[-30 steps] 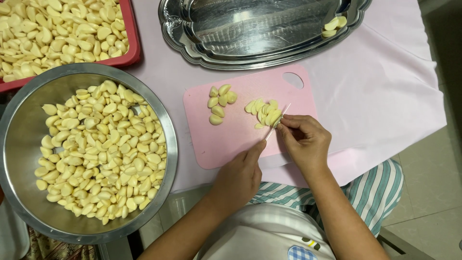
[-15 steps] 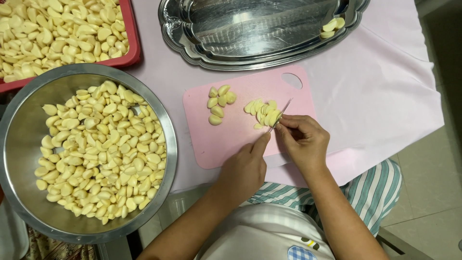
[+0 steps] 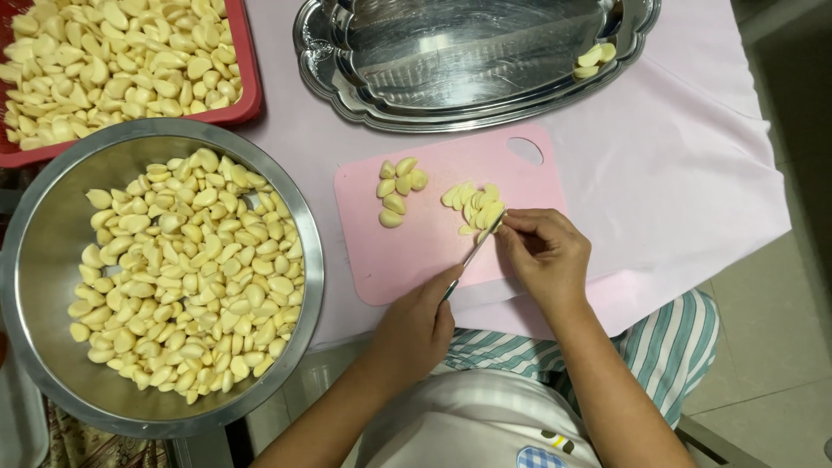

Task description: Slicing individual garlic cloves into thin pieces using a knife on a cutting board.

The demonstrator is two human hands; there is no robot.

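The steel bowl (image 3: 52, 251) on my left is heaped with peeled garlic cloves (image 3: 186, 273), and the red tray (image 3: 247, 82) above it holds another full layer. The silver platter (image 3: 347, 82) is nearly bare, with a few cloves (image 3: 594, 59) at its right end. On the pink cutting board (image 3: 407, 251) lie a small cluster of whole cloves (image 3: 396, 192) and a heap of sliced garlic (image 3: 474, 206).

My left hand (image 3: 416, 325) is closed around the handle of a small knife (image 3: 472, 253), its blade angled up to the slices. My right hand (image 3: 542, 251) rests at the board's edge, fingertips pinched narrow on what I think is the clove under the blade, though I cannot see it clearly.

Since a second ago my left hand has slid back off the board toward me.
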